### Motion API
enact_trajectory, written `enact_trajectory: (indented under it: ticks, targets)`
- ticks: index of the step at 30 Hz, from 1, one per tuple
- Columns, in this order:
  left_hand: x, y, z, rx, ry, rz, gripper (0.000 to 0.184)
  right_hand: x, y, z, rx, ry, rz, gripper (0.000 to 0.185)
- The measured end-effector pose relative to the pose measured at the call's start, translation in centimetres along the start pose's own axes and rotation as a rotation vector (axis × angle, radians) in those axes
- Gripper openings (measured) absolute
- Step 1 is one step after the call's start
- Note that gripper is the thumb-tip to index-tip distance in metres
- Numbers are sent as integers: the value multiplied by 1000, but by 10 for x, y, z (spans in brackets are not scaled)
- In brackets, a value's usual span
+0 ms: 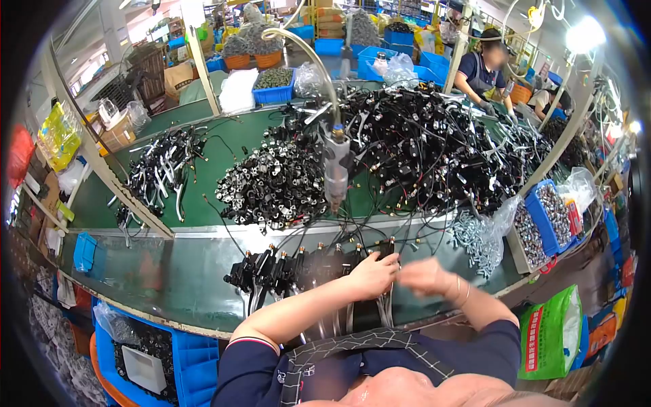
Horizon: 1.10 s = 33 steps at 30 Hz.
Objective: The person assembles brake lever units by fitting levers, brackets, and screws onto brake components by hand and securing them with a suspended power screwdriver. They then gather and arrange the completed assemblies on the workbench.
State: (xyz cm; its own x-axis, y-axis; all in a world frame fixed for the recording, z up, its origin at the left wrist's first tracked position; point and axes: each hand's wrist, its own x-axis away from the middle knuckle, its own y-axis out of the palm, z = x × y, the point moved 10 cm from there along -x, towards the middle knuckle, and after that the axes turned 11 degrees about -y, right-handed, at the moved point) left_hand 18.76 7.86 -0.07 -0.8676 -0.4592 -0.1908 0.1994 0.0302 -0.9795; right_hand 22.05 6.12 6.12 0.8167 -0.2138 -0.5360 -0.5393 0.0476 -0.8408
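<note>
A row of black lever assemblies (291, 266) with silver handles and thin cables stands along the near edge of the bench. My left hand (375, 274) is at the right end of this row, its fingers closed on a black lever assembly. Just to the right, my right hand (426, 277) is smeared by motion, and what it holds, if anything, cannot be made out. Above the row hangs a metal power driver (336, 166) on a hose, touched by neither hand.
Behind the row lie a pile of small black clamps (271, 186) and a large heap of black lever assemblies (434, 139). Loose bolts (472, 241) and a blue bin of small parts (550, 214) are at the right. A co-worker (485, 71) stands at the back right.
</note>
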Motion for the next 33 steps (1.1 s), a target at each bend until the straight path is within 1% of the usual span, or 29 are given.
enact_trajectory:
  ticks: [1, 2, 3, 4, 5, 7, 8, 9, 10, 11, 12, 13, 15, 16, 17, 19, 20, 21, 22, 23, 24, 25, 27, 28, 29, 31, 32, 33]
  targets:
    - [-2, 8, -4, 1, -19, -112, 39, -5, 10, 48, 242, 243, -285, 15]
    - [1, 4, -4, 21, -19, -34, 35, -31, -24, 80, 351, 211, -34, 11]
    - [2, 5, -6, 41, -28, 77, 32, -55, -48, 121, 256, 255, 264, 10]
    - [0, 3, -7, 63, -36, 39, 31, -77, -33, 169, 317, 242, 158, 12]
    - [0, 3, -7, 90, -49, -3, 30, -85, -4, 222, 437, 252, 24, 13]
    - [-1, 6, -7, 89, -61, 20, 26, -85, 49, 315, 448, 425, -215, 15]
    - [-1, 3, -7, 70, -64, 16, 26, -75, 78, 362, 443, 461, -272, 13]
    - [0, 3, -8, 51, -68, 10, 25, -61, 112, 408, 420, 462, -265, 13]
    - [0, 9, -7, 41, -61, -8, 25, -48, 143, 458, 376, 417, -158, 12]
    - [0, 9, -8, 97, -46, 52, 30, -26, 175, 497, 345, 344, -57, 12]
    - [0, 11, -8, 104, -53, 44, 30, -26, 172, 488, 303, 324, -17, 9]
    - [-1, 12, -9, 111, -56, 39, 30, -34, 161, 468, 382, 301, -46, 7]
    - [-1, 8, -9, 137, -70, 7, 30, -63, 126, 402, 626, 187, -155, 5]
    - [-1, 6, -10, 148, -69, -10, 30, -78, 106, 375, 715, 126, -176, 5]
    - [-1, 3, -10, 125, -70, 13, 29, -105, 80, 338, 796, 55, -281, 5]
    - [0, 0, -10, 89, -75, 65, 26, -61, 69, 394, 366, 97, -74, 4]
    - [0, -4, -10, 107, -76, 71, 26, -51, 35, 388, -38, 231, 138, 6]
    - [2, -10, -9, 116, -68, 85, 25, -44, 11, 369, 71, 253, 111, 7]
    - [2, -12, -9, 134, -67, 82, 25, -49, -21, 334, 178, 275, 82, 8]
    - [2, -13, -9, 148, -65, 80, 25, -74, -52, 262, 788, 169, -210, 9]
    - [2, -10, -9, 144, -60, 69, 25, -71, -76, 226, 907, 100, -125, 10]
    - [1, -5, -8, 144, -59, 38, 27, -62, -95, 194, 965, 119, -115, 11]
    - [1, -5, -7, 97, -52, 36, 31, -23, -118, 152, 932, 240, -70, 15]
    - [0, -2, -8, 68, -76, 55, 38, 6, -123, 139, 853, 365, -48, 17]
    - [-1, 2, -9, 95, -91, 33, 47, 26, -134, 111, 834, 433, 80, 17]
    - [-4, 1, -9, 83, -112, -50, 56, 99, -124, 86, 634, 721, 291, 14]
    - [-3, -1, -9, 79, -112, -46, 60, 158, -81, 95, 122, 988, 399, 13]
    - [-3, -3, -8, 74, -112, -45, 65, 172, -44, 74, -344, 1292, 563, 21]
